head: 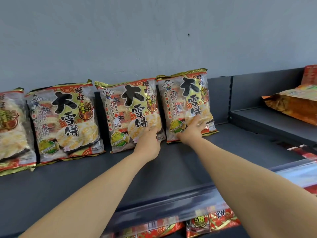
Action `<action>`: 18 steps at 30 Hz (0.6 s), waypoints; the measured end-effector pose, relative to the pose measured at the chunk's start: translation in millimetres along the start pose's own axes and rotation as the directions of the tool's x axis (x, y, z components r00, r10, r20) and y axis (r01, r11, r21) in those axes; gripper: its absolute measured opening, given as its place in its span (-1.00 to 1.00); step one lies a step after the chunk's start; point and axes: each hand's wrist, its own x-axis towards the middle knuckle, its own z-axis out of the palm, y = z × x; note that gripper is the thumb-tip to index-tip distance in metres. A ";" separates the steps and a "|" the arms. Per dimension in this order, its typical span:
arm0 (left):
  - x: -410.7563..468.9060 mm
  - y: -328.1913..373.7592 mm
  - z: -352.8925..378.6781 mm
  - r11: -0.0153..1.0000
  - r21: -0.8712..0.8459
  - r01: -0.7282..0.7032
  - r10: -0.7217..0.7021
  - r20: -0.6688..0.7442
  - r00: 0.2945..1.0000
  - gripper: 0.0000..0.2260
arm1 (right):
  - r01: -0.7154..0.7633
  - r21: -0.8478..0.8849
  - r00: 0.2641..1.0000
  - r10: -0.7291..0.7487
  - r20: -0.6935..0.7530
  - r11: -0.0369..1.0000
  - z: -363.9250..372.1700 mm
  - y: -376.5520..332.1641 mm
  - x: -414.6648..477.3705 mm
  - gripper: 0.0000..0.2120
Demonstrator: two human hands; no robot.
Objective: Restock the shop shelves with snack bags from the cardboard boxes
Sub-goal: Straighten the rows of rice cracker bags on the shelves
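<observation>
The shelf point(171, 169) carries snack bags point(65, 117) leaning along its back, faces outward, presumably for shoppers to read. On the end bag point(187, 98), rightmost on the shelf, our right hand point(192, 130) presses the lower front, grip wide and flat, likely to seat it. Our left hand point(148, 142) steadies the neighbouring bag point(128, 109) at its bottom corner; whether that grip pinches, we cannot tell.

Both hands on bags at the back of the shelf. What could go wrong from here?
1. The rightmost bag leans on the wall with bare shelf to its right. When the right hand lets go, it may tip sideways or slide forward.
2. The third bag, touched by the left hand, stands tilted. Its base could slip out and it may drop flat.
</observation>
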 end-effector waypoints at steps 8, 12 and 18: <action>-7.3 -9.4 -2.2 0.994 0.091 0.064 -0.065 0.008 0.998 -0.48 | 0.060 -0.050 0.998 -0.060 -0.012 0.997 15.3 -7.3 -17.4 -0.17; -11.8 -10.3 -4.5 0.977 0.139 0.160 -0.162 0.001 0.987 -0.42 | 0.125 -0.138 0.992 -0.122 0.027 0.983 16.8 -11.0 -25.6 -0.24; -20.5 -13.0 -8.8 0.980 0.150 0.131 -0.139 0.042 0.989 -0.43 | 0.122 -0.158 0.990 -0.109 0.088 0.980 12.1 -18.6 -39.0 -0.22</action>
